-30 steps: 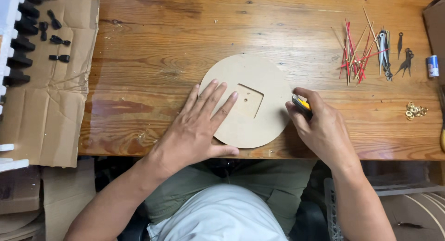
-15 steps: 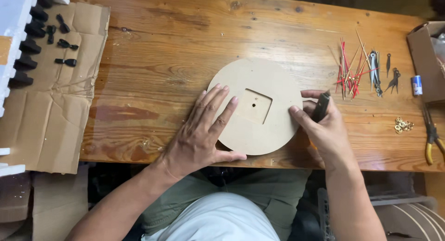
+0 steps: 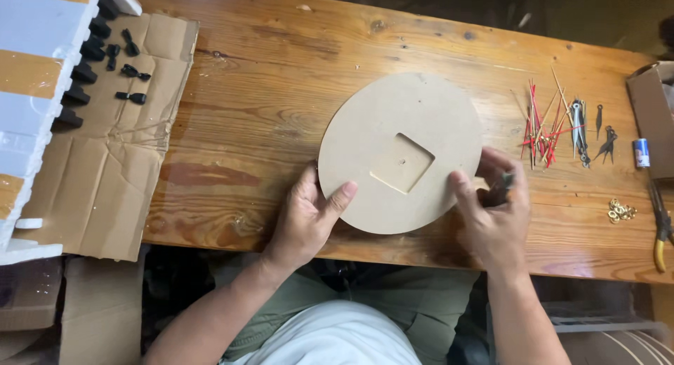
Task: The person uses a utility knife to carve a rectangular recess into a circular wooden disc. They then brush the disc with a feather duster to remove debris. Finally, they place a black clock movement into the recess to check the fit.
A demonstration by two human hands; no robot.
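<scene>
A round tan wooden disc (image 3: 393,119) with a square recess and a small centre hole is tilted up off the wooden table (image 3: 267,105). My left hand (image 3: 307,217) grips its lower left edge, thumb on the face. My right hand (image 3: 491,210) holds the disc's lower right edge with a thumb on the face and also keeps a small dark tool (image 3: 500,189) between its fingers.
Red, tan and black clock hands (image 3: 554,126) lie right of the disc, with small brass rings (image 3: 620,211), yellow-handled pliers (image 3: 661,228) and a cardboard box (image 3: 649,112). At left, flattened cardboard (image 3: 105,168) carries small black parts (image 3: 130,73) beside white foam (image 3: 35,91).
The disc lay flat under my left palm; now both hands grip its edges and its near side is lifted. My right hand shifted from the disc's rim onto its face, tool still held.
</scene>
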